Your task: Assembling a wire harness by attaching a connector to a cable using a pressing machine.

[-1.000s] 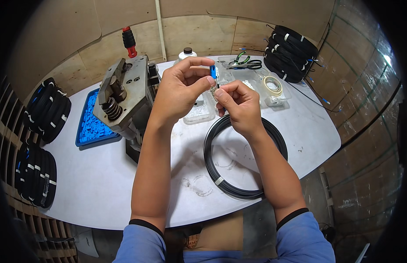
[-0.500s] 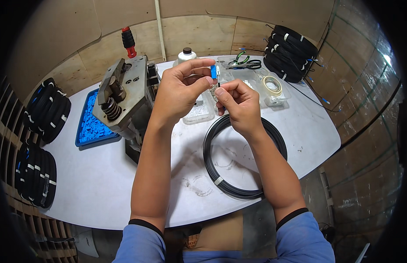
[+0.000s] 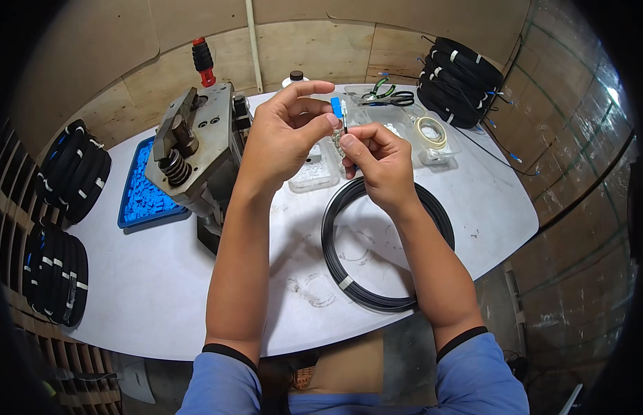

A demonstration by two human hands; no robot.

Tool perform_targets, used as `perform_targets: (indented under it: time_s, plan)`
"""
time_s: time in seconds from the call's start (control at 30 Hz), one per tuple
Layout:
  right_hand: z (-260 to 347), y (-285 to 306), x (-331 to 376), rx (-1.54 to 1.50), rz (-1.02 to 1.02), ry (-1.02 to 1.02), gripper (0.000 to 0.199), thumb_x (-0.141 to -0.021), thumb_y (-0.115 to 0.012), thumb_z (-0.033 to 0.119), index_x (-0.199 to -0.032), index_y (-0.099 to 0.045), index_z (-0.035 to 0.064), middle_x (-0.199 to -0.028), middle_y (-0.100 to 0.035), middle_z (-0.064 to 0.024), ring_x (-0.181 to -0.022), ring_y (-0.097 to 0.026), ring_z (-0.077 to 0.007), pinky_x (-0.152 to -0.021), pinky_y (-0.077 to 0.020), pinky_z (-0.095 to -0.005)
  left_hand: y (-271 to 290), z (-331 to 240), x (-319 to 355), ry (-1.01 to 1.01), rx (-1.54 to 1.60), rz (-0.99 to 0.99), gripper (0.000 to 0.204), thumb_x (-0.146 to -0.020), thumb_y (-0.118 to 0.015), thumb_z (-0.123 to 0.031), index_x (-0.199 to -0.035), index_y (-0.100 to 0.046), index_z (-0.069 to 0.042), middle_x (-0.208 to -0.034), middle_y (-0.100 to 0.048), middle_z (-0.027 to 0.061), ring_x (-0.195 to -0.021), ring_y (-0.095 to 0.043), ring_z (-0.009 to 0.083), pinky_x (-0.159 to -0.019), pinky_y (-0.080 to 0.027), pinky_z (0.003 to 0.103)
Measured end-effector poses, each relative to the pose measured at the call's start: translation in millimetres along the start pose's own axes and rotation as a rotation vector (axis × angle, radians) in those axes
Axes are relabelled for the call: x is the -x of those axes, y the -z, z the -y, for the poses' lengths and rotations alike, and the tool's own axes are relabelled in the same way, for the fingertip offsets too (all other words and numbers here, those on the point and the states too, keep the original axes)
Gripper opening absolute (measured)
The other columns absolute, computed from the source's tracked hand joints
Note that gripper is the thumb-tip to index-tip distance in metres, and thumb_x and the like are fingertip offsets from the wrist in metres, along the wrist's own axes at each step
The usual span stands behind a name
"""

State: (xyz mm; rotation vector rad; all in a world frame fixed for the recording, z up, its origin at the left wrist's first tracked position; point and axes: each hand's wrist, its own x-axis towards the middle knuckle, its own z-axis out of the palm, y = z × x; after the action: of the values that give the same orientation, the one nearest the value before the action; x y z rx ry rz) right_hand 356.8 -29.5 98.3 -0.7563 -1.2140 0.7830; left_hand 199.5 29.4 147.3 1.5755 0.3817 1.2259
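Observation:
My right hand (image 3: 377, 159) pinches the end of a black cable (image 3: 346, 131) between thumb and fingers. At that cable end stand a small white or clear connector (image 3: 343, 109) and a blue plastic piece (image 3: 337, 106) beside it. My left hand (image 3: 290, 131) is just left of the blue piece, its thumb and index finger spread apart and the thumb tip close to the piece. Whether the thumb touches it I cannot tell. Below the right hand a black cable coil (image 3: 332, 259) lies on the white table (image 3: 287, 304), bound with a white tie.
At the left stand a metal press (image 3: 207, 135) and a blue tray (image 3: 134, 225) of small blue pieces. Clear bins (image 3: 313, 184), a tape roll (image 3: 431, 133), scissors (image 3: 402, 98), green-handled pliers (image 3: 382, 86) and a white bottle (image 3: 294, 78) sit behind. Stacked cable coils (image 3: 460, 83) rest back right.
My left index finger has lifted up and away from the blue piece, widening its gap to the thumb. The right hand keeps its pinch on the cable, nearly in place.

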Motion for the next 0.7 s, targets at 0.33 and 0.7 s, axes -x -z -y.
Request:
perform_targets:
  time_s: [0.33,0.7]
  plan:
    - [-1.1,0.8,0.4,0.005,0.007,0.007,0.012,-0.094,-0.070,0.012,-0.096,-0.066,0.0010,-0.070,-0.064,-0.0028,-0.058,-0.057,-0.0069,-0.053,-0.0487,-0.0232,0.4,2.8,-1.2,-0.006,0.007,0.023,0.032,-0.086,-0.072,-0.002,-0.117,-0.064,0.002,-0.098,-0.072,0.0131,-0.090,-0.068,0.0143,-0.082,-0.056,0.028]
    - [-1.0,0.7,0.1,0.009,0.006,0.018,0.011,-0.095,-0.069,0.011,-0.095,-0.065,0.0012,-0.070,-0.064,-0.0025,-0.058,-0.057,-0.0066,-0.052,-0.0485,-0.0232,-1.1,-0.7,0.7,0.050,-0.013,0.018,0.033,-0.088,-0.073,-0.006,-0.119,-0.063,-0.001,-0.099,-0.072,0.0102,-0.089,-0.065,0.0128,-0.083,-0.052,0.029]
